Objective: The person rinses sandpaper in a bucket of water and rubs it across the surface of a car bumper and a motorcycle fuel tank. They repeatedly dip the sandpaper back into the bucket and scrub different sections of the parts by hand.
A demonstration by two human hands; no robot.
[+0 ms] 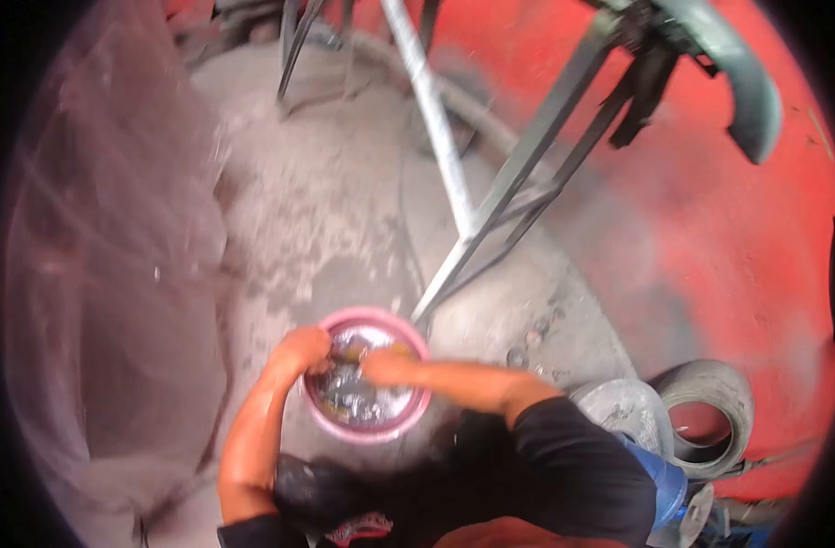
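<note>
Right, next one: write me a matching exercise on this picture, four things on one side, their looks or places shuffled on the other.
1. Basin
2. Right hand
3. Tyre
4. Plastic sheeting

A. Grey, at the lower right of the picture
B. See-through, along the left side of the picture
C. Round and pink, with shiny liquid inside
D. Within the basin's rim, near the middle

Pairs: 1-C, 2-D, 3-A, 4-B

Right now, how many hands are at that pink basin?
2. The left hand reaches in over the left side of the pink basin; the right hand comes in from the right, over the middle. I see no others, though some fingers are blurred or hidden.
</note>
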